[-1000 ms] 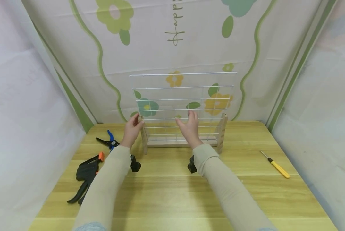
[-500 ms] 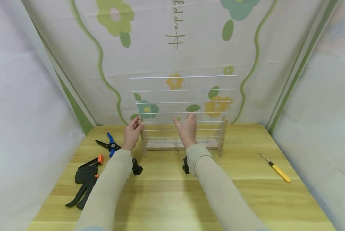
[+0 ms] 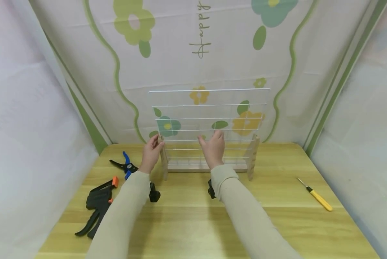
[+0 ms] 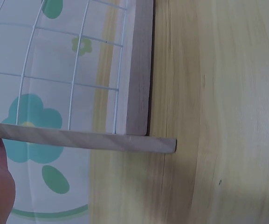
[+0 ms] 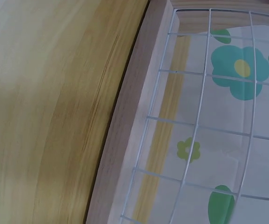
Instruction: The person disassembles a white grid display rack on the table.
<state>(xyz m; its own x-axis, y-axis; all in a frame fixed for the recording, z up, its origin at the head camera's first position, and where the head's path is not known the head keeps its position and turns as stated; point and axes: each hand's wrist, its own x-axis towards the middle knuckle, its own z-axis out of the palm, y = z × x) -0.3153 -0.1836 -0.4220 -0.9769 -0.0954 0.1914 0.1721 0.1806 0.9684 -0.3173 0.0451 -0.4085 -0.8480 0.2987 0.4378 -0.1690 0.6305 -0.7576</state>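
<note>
From my end, the grid stands between the posts of the frame, toward the far edge of the tabletop. The left hand pinches the left post's top, and I'd worry that a sideways pull could spread the posts and loosen the grid. The right hand is wide; I can't tell whether it touches the wires, so an uneven push might tip everything backward.
</note>
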